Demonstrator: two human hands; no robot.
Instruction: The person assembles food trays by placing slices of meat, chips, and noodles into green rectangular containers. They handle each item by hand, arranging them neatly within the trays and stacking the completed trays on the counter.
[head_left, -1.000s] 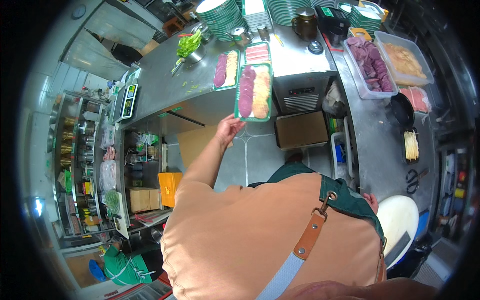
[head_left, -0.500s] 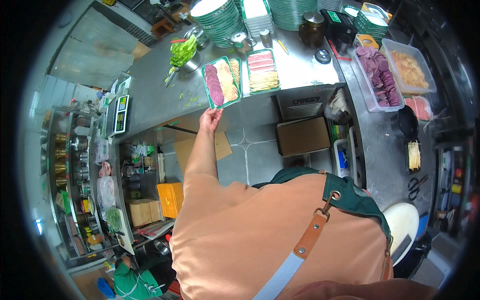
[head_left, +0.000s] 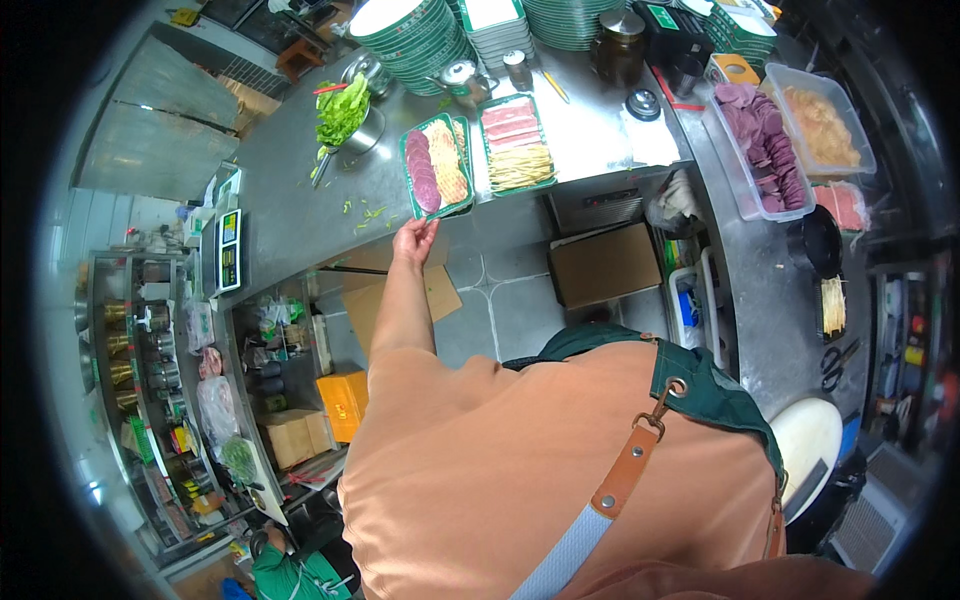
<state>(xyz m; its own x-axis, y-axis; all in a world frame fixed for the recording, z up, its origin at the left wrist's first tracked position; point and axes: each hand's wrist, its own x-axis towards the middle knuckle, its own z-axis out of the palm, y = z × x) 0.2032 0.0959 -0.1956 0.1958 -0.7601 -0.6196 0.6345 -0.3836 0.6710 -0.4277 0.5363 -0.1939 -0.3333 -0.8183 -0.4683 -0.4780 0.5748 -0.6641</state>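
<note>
My left hand [head_left: 415, 241] reaches forward to the near edge of the steel counter. Its fingers are pinched on the near rim of a green-edged tray [head_left: 458, 207]. On that tray, round purple slices [head_left: 422, 172] line the left side, and pale crinkle-cut slices [head_left: 447, 165] fill the right. A second tray [head_left: 463, 136] lies partly hidden beneath its right side. Just to the right rests another green-rimmed tray [head_left: 552, 177], holding pink rolled slices and pale yellow sticks. My right hand is out of view.
Leafy greens [head_left: 342, 112] stand in a metal pot at the left, with scraps nearby. Behind are a metal teapot [head_left: 462, 82] and stacked plates [head_left: 410, 40]. A digital scale [head_left: 229, 250] sits far left. At right are tubs of purple [head_left: 762, 150] and pale slices [head_left: 820, 125], and scissors [head_left: 838, 365].
The whole view has shifted slightly. The held tray now covers more of the tray beneath its right side. My left hand stays at its near rim.
</note>
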